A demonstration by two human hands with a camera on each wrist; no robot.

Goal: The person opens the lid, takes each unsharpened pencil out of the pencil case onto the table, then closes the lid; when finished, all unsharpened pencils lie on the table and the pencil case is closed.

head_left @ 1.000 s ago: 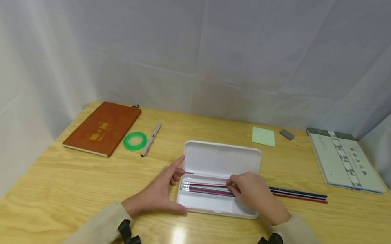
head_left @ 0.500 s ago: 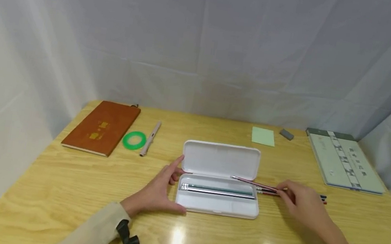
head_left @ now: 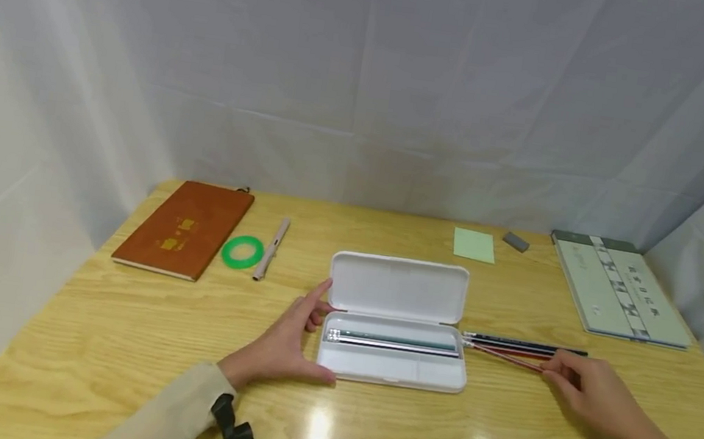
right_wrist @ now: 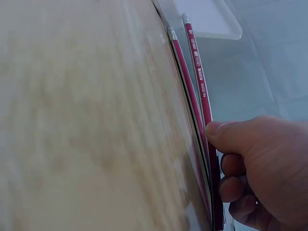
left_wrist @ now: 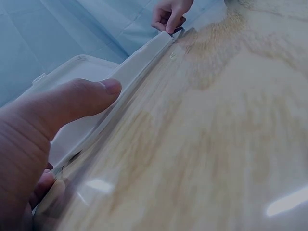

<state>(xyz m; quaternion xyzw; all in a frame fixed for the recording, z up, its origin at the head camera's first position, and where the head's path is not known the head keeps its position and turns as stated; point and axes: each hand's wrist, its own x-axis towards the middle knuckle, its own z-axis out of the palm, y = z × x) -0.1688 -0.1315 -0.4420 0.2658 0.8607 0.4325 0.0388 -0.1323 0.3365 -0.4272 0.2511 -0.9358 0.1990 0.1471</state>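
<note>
An open white pencil case (head_left: pixel 373 365) lies in the middle of the table, lid standing back. Several pencils (head_left: pixel 398 345) lie in its rear compartment. My left hand (head_left: pixel 278 349) holds the case's left end, thumb (left_wrist: pixel 82 101) against the front wall and fingers at the back. Right of the case, my right hand (head_left: pixel 599 395) pinches a red pencil (head_left: pixel 510 357) between thumb and fingers near one end, its eraser end pointing toward the case. Other pencils (head_left: pixel 522 343) lie side by side just behind it. In the right wrist view the held pencil (right_wrist: pixel 198 67) shows white lettering.
At the left lie a brown notebook (head_left: pixel 183 231), a green tape ring (head_left: pixel 243 253) and a pale pen (head_left: pixel 271 250). Behind the case to the right are green sticky notes (head_left: pixel 474 245), a grey eraser (head_left: pixel 516 242) and a pale green book (head_left: pixel 619 292). A curtain (head_left: pixel 370 81) hangs behind.
My right hand has moved from inside the case rightward to beside the loose pencils, carrying the red pencil out of the case. My left hand has stayed in place.
</note>
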